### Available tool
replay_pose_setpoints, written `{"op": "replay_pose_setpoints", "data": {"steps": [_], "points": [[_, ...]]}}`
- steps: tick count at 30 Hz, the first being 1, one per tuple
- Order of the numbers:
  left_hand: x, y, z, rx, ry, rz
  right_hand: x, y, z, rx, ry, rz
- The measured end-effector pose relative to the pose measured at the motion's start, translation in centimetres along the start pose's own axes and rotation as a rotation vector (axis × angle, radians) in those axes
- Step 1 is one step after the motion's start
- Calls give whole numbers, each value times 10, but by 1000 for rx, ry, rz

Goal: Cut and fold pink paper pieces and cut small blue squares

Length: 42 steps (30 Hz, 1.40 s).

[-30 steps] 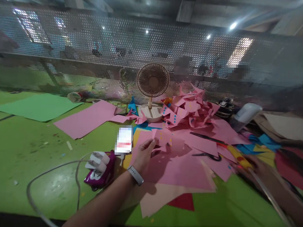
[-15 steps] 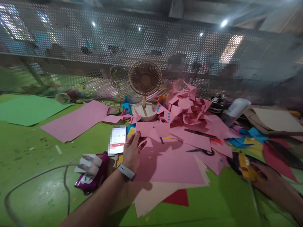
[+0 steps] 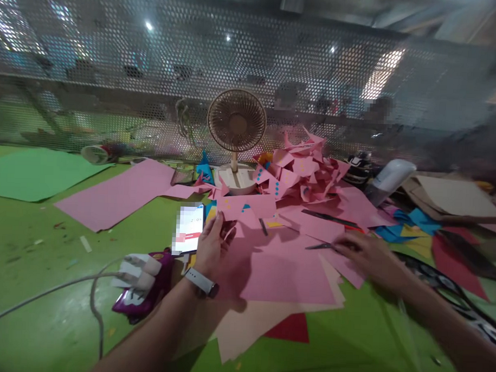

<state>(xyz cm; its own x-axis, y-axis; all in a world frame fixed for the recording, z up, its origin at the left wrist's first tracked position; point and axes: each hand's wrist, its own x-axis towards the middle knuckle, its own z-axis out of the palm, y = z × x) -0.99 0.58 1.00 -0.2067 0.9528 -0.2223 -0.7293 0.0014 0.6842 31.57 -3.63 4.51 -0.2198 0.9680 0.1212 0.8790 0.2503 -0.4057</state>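
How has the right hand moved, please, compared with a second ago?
Yes. The right hand has come in from the right edge, leftward toward the fan, and now touches the scissors on the pink paper.

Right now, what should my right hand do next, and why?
Probably close the right hand on the scissors and lift them: its fingers already reach the handles, the blades lie flat on the pink paper, and the left hand holds a pink piece.
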Motion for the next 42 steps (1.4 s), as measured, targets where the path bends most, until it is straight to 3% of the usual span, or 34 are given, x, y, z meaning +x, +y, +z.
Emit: {"op": "replay_pose_setpoints", "data": {"steps": [5,11,22,32,42], "points": [[2,0,-2,11,15,-5,65,-62,66,-223,-100,-222],[2,1,-2,6,23,3,93,-80,98,-417,-204,-236],[5,-2,-4,-17,40,-30,101,-84,96,-340,-246,-141],[9,-15,-9,-55,56,-73,102,-64,93,247,-243,19],[-1,-19,-15,128,-92,-2,67,-91,72,723,-337,162]]}}
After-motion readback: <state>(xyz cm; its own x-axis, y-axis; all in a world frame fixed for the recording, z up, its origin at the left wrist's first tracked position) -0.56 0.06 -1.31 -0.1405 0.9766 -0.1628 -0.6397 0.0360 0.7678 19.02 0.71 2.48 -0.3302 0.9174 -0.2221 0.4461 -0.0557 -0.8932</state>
